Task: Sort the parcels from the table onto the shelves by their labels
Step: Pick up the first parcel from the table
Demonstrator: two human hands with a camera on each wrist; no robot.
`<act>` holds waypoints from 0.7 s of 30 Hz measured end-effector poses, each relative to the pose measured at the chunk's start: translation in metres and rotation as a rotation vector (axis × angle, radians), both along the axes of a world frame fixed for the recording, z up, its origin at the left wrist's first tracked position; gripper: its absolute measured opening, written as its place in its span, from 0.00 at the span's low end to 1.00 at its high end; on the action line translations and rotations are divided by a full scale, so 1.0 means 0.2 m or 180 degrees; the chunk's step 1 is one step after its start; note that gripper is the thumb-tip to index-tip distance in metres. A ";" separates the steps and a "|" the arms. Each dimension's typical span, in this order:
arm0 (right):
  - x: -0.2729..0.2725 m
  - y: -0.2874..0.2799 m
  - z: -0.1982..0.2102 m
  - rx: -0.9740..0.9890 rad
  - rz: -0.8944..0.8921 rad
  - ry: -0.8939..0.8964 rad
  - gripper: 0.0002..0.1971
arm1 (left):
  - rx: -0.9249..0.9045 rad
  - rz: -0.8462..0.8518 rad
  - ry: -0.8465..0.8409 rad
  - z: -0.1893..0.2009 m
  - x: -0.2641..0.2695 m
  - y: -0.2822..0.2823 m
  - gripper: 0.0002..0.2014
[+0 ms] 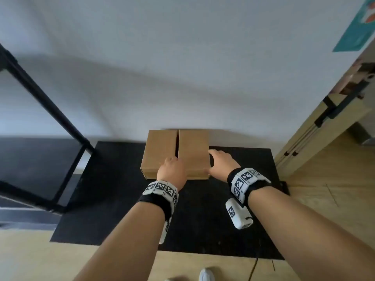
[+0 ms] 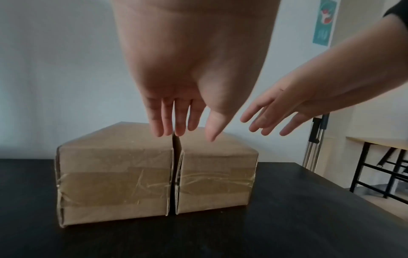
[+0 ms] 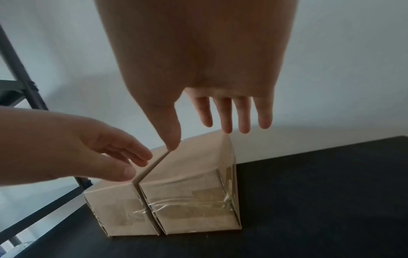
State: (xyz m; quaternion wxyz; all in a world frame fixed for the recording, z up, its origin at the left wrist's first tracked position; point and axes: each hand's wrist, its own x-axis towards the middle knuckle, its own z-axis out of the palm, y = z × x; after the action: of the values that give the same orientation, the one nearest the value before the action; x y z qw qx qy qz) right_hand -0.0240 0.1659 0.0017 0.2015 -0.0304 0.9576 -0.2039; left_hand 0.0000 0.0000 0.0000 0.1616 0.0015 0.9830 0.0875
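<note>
Two brown taped cardboard parcels stand side by side on the black table [image 1: 121, 189], with a narrow gap between them: the left parcel [image 1: 160, 151] [image 2: 114, 183] [image 3: 114, 206] and the right parcel [image 1: 193, 147] [image 2: 216, 179] [image 3: 189, 197]. No label shows on the faces in view. My left hand [image 1: 172, 167] [image 2: 183, 134] hovers over the gap at the near edge, fingers straight and holding nothing. My right hand [image 1: 221, 161] [image 3: 209, 134] spreads over the right parcel's right side, its thumb near the gap. Whether either hand touches cardboard I cannot tell.
A black metal shelf frame [image 1: 50, 110] rises at the left beside the table. A light wooden desk [image 1: 324, 126] stands at the right, with a teal poster [image 1: 357, 31] on the white wall above it. Wooden floor lies in front.
</note>
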 end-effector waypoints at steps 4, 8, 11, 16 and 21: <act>-0.04 0.01 -0.06 -0.0103 -0.0253 -0.0287 0.34 | -0.0212 0.0056 -0.0035 -0.05 -0.05 0.01 0.16; -0.04 -0.02 -0.10 -0.0131 -0.0396 -0.0492 0.31 | -0.0256 -0.0009 0.0055 -0.09 -0.06 0.01 0.17; -0.03 -0.03 -0.13 -0.0313 -0.0537 -0.0611 0.28 | -0.0198 -0.0039 0.0139 -0.10 -0.05 0.00 0.16; 0.01 -0.05 -0.13 -0.0711 -0.0923 -0.0530 0.29 | 0.0393 0.0339 0.0179 -0.12 -0.02 -0.03 0.20; 0.08 -0.03 -0.10 -0.1310 -0.1372 -0.0310 0.29 | 0.1524 0.0886 0.0425 -0.09 0.04 -0.05 0.28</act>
State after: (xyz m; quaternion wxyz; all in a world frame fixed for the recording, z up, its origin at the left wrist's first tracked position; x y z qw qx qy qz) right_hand -0.0086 0.1594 -0.0190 0.1889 0.1431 0.8697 -0.4330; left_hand 0.0082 -0.0096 -0.0174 0.0779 -0.0895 0.9336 0.3381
